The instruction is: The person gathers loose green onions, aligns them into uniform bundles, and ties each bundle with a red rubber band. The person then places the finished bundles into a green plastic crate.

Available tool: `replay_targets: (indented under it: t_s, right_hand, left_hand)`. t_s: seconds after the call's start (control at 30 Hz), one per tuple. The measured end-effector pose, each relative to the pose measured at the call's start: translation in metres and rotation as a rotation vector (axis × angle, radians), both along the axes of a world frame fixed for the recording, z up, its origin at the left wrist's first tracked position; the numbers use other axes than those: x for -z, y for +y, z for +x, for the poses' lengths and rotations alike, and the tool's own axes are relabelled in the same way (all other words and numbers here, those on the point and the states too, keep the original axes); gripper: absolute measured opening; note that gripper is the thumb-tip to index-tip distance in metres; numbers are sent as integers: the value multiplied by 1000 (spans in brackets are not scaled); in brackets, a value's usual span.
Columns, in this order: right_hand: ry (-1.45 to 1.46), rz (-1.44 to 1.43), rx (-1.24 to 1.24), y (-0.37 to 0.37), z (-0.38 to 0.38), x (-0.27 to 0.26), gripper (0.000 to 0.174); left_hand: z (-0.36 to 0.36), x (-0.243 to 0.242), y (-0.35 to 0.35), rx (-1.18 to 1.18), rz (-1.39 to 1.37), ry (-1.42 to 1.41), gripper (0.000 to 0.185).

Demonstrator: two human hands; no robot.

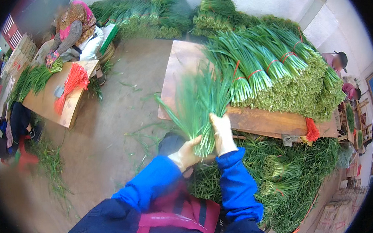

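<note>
Both my hands wear pale gloves and hold one loose bunch of long green leafy stalks [202,117], its white-green stem ends low and its leaves fanned up and partly blurred. My left hand [187,152] grips the stems from the lower left. On the right side of the bunch, my right hand [223,133] is closed around it. No tie shows on this bunch. Behind it stands a wooden table [269,121] with a big pile of similar bunches [290,87], several bound with red ties. Red ties [312,129] hang at the table's front edge.
Loose greens [311,162] with a few tied bunches lie below the table at right. At left, a person [76,29] sits by a wooden board [46,103] bearing greens and red ties [73,84]. More stacked bunches [141,17] line the back wall. Other people are at far right.
</note>
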State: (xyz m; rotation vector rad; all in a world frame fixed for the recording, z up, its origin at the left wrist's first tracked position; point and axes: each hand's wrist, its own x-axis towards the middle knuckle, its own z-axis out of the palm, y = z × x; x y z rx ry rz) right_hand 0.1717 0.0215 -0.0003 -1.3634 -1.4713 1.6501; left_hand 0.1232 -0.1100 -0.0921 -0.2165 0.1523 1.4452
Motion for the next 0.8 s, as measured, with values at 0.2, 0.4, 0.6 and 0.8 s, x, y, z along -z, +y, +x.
replay_targets:
  t_s: [0.2, 0.4, 0.6, 0.8]
  right_hand:
    - [-382, 160, 22, -13, 27, 33, 56]
    - [7, -220, -108, -15, 44, 41, 76]
    - [-116, -147, -53, -24, 61, 64, 92]
    - [-607, 22, -287, -37, 68, 29, 62]
  left_hand:
    - [-2, 2, -1, -12, 35, 152, 51]
    - [-2, 3, -6, 59, 116, 436, 67]
    - [0, 5, -15, 146, 65, 276, 60]
    - [7, 10, -10, 130, 11, 314, 51]
